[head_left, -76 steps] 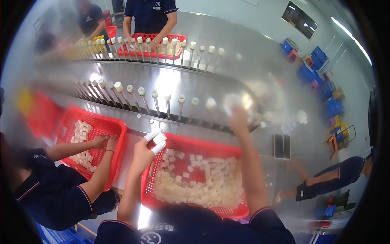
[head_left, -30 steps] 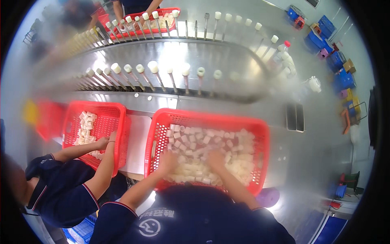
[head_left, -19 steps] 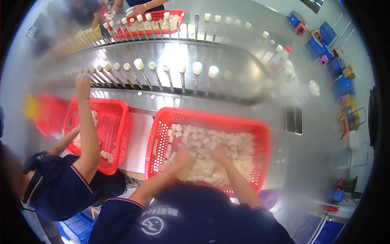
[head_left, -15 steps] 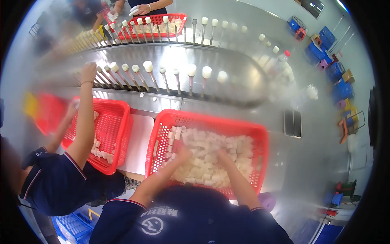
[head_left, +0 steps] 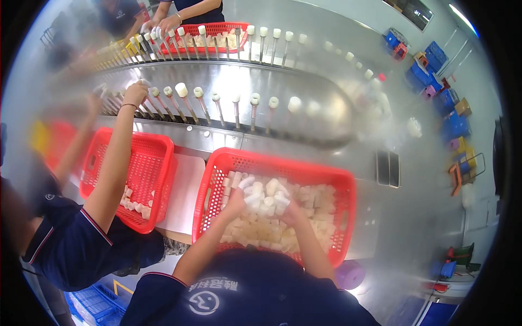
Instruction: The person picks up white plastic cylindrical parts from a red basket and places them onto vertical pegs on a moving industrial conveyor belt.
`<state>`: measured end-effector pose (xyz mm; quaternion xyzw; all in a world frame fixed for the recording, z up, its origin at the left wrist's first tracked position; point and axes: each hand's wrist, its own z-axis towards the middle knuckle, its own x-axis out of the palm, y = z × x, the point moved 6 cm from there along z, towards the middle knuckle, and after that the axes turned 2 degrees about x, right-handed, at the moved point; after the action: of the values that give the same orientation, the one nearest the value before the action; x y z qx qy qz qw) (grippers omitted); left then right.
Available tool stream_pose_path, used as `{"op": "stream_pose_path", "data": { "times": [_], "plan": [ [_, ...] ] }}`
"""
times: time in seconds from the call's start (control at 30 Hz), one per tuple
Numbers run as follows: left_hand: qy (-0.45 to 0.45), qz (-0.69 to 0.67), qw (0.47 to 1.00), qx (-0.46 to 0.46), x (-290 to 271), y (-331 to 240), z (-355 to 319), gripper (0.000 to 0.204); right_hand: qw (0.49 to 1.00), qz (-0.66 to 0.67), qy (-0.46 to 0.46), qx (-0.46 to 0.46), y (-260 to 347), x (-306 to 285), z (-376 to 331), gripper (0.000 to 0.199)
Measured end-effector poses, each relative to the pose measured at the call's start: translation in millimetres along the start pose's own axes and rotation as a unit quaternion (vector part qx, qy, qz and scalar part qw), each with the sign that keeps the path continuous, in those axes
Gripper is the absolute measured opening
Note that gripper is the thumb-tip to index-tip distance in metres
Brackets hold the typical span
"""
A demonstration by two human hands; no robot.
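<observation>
My left hand (head_left: 238,199) and my right hand (head_left: 291,209) are cupped towards each other over a red perforated basket (head_left: 288,163). White covers sit on their fingertips. Between them they hold a heap of short white cylinders (head_left: 267,199), some of which look hollow like tube pieces. Below the hands, many more cream-white cylinders (head_left: 255,231) lie loose in the basket, with a neater stack near its left wall. Some fingers are hidden by the heap, and the lens is hazy there.
Ahead runs a metal conveyor (head_left: 217,81) edged with upright rods, many topped with white cylinders. On my left, a co-worker's arm (head_left: 117,157) reaches over another red basket (head_left: 147,168). Another person stands across the line. Two dark rectangular objects (head_left: 387,168) lie on the right.
Both hands have risen from among the cylinders, now gathering a heap between them. The rods have shifted along the conveyor. The left co-worker's hand has moved right along the rods.
</observation>
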<state>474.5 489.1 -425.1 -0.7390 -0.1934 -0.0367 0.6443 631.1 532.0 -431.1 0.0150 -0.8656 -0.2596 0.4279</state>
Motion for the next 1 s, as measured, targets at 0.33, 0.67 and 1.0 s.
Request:
{"op": "stream_pose_path", "data": {
  "times": [0.33,0.67,1.0],
  "plan": [
    [0.023,0.081,0.995,-0.048,12.1,-36.2,-6.7,0.043,0.995,0.084,0.022,-0.046,12.2,-3.6,19.0,0.033],
    [0.02,-0.406,0.905,-0.124,22.1,-21.7,-12.8,0.033,0.836,-0.485,0.138,0.215,-31.4,11.0,-72.2,0.044],
    [0.005,0.137,0.99,-0.017,15.7,-81.6,24.9,0.036,0.701,-0.664,0.191,0.175,-15.0,-20.8,-94.3,0.046]
  ]
}}
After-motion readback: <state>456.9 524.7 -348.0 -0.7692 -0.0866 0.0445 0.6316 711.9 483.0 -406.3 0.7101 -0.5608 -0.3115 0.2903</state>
